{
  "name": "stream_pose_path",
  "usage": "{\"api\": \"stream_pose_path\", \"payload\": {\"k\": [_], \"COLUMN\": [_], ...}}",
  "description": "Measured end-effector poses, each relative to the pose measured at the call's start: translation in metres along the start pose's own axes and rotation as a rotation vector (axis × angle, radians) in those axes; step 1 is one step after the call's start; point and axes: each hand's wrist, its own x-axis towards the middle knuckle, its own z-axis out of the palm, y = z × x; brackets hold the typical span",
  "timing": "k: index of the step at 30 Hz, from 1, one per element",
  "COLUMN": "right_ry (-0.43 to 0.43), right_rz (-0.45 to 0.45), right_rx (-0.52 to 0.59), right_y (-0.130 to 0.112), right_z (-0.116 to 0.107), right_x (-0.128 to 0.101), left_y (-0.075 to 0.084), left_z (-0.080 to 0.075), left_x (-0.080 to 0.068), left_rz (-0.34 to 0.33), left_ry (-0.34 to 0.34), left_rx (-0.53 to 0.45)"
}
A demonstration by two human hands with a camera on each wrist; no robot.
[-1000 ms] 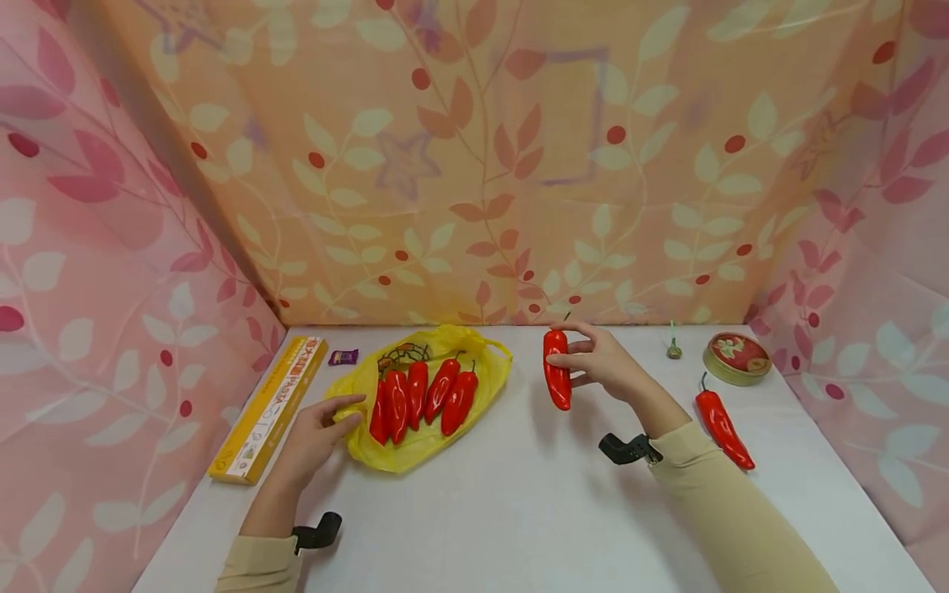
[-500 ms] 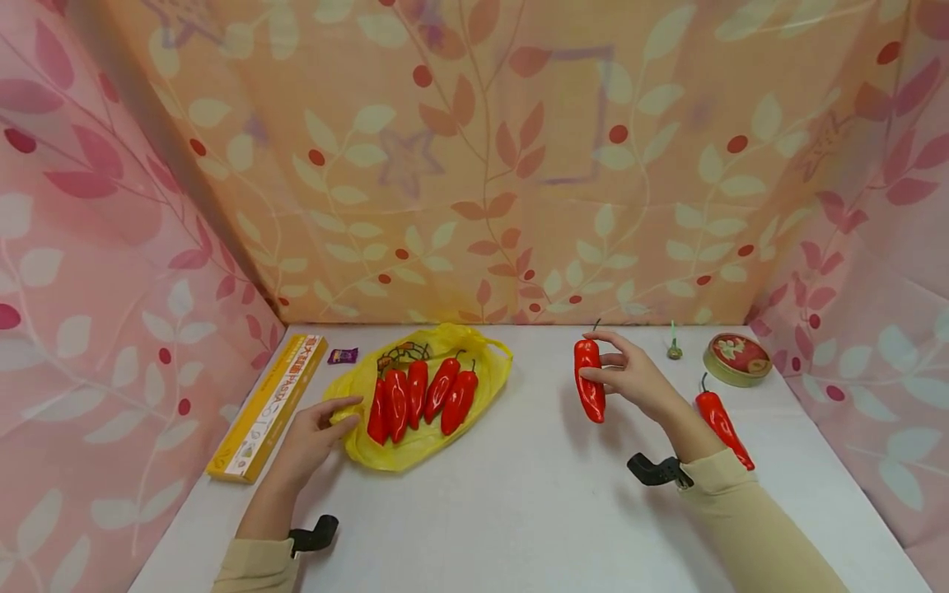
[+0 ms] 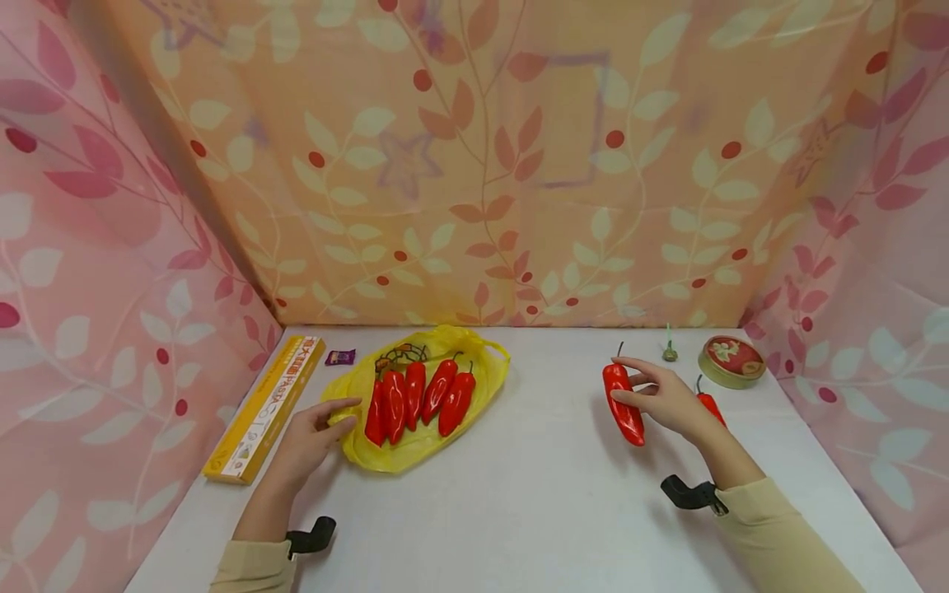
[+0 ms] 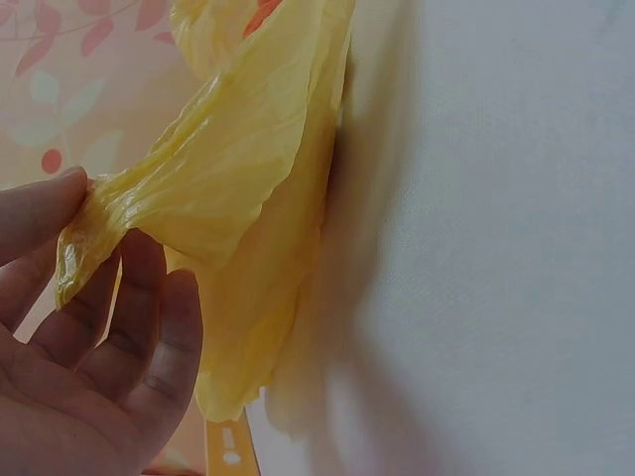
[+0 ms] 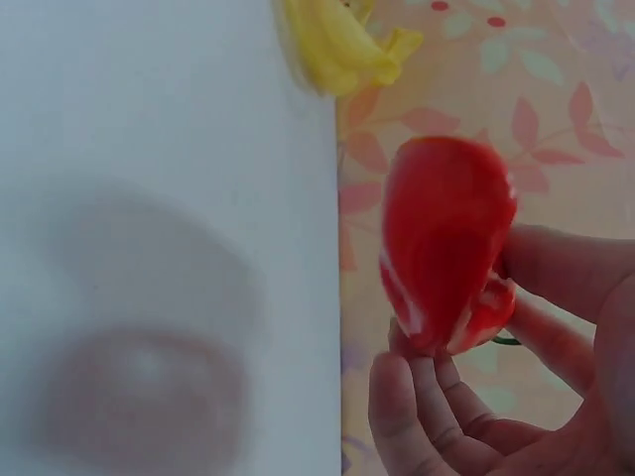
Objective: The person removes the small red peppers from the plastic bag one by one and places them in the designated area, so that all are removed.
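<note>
Holding a red pepper (image 3: 623, 403) above the table (image 3: 519, 494), the right hand (image 3: 663, 399) sits toward the right edge, fingers curled round the pepper's upper half, stem up, tip hanging free. The left hand (image 3: 307, 436) pinches a gathered fold of the yellow plastic bag (image 3: 415, 445) at its left rim; the wrist view shows the film bunched between thumb and fingers (image 4: 149, 327). Five more red peppers (image 3: 415, 399) lie on the opened bag near the table's back-left quarter.

Risks, as judged:
- The pepper looks glossy and is held high on its body only; it could slip or swing out of the fingers.
- Another loose pepper (image 3: 708, 403) lies just behind the right hand, a round tin (image 3: 732, 360) near the back-right corner; a careless set-down could knock either.
- A tug on the pinched film could roll the peppers off the bag.

Against the earlier frames: pepper and right hand have travelled from mid-table rightward and lower. Left hand and bag unchanged.
</note>
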Motion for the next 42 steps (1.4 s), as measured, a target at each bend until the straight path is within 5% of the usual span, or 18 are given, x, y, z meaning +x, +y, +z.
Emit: {"api": "stream_pose_path", "payload": {"k": [5,12,23,42], "right_ry": [0.034,0.040,0.098,0.093], "right_rz": [-0.002,0.109,0.037,0.072], "right_rx": [-0.123,-0.167,-0.376,-0.475], "right_y": [0.017,0.034,0.052,0.069], "right_z": [-0.007,-0.020,-0.030,-0.031], "right_x": [-0.007,-0.023,-0.036,-0.038], "left_y": [0.002,0.003,-0.001,0.003], "left_z": [-0.001,0.000,0.002,0.005], "left_x": [-0.001,-0.001,-0.001,0.001], "left_rz": [-0.017,-0.039,-0.030,-0.029], "left_ry": [-0.001,-0.005,-0.012,-0.004], "left_rx": [0.001,-0.005,-0.003,-0.019]}}
